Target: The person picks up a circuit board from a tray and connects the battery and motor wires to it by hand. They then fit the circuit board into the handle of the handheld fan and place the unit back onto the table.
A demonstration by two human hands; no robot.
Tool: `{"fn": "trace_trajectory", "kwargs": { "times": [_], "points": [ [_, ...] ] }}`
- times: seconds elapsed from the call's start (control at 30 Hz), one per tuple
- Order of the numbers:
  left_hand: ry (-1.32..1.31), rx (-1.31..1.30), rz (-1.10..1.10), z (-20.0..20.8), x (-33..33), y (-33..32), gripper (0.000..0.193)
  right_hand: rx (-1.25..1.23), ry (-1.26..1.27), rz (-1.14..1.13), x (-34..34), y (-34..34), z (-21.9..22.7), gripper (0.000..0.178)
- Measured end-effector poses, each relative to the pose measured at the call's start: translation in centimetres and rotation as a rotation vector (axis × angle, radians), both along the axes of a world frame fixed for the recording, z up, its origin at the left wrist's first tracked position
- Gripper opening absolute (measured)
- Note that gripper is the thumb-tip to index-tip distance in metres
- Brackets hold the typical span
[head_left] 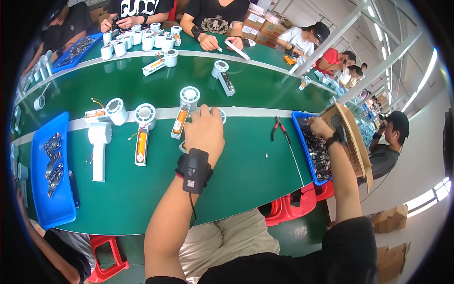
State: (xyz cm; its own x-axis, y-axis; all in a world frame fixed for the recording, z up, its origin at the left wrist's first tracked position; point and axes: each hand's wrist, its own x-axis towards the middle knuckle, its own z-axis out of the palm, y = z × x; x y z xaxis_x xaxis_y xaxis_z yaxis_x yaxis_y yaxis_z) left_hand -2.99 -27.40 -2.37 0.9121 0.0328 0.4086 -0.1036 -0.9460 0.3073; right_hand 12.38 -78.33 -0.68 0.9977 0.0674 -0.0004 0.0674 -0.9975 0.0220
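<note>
My left hand (206, 131) is wrapped over a white handheld fan (221, 112); most of the fan is hidden under it, with part of the round head showing past the fingers. Close beside it lies another fan (189, 94) whose handle lies open on an orange battery. Further left are two more opened fans (144, 113) (116, 108) with thin wires, and a fan with a plain white handle (98, 161). My right hand (321, 128) reaches into a blue tray (309, 163) of small dark circuit boards (316, 144). Its fingers are bent, their tips hidden among the boards.
Red-handled cutters (279, 128) lie left of the boards' tray, against which a cardboard box (347, 137) leans. A blue tray (52, 208) with dark parts sits at left. Across the green belt (269, 85), co-workers handle parts beside many white fans (147, 42).
</note>
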Motion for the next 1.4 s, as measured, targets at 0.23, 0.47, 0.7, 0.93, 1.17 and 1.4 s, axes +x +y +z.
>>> {"fn": "trace_trajectory", "kwargs": {
  "times": [0.23, 0.47, 0.7, 0.93, 1.17, 1.4],
  "points": [
    [0.063, -0.307, -0.158, -1.2, 0.8, -1.1, 0.042, -0.022, -0.070, -0.005, -2.9, 1.7, 0.4, 0.019],
    [-0.042, -0.663, -0.138, -3.1, 0.8, -4.2, 0.035, -0.077, -0.299, 0.023, -2.3, 4.6, 3.0, 0.008],
    [-0.181, -0.798, -0.090, -2.6, 1.8, -2.4, 0.020, 0.501, -0.686, 0.768, -8.8, 23.9, 3.1, 0.023],
    [0.251, -1.265, -0.305, 1.7, 1.1, 0.2, 0.020, 0.862, -0.793, 0.922, -9.0, 33.2, -2.0, 0.030],
    [0.417, -1.311, -0.306, 0.6, 0.7, 0.7, 0.028, 0.905, -0.838, 0.988, -9.3, 32.0, -2.3, 0.031],
    [0.267, -1.286, -0.277, -2.7, -0.3, 1.6, 0.036, 1.037, -0.203, 0.880, -10.1, 30.9, -2.8, 0.029]
  ]
}}
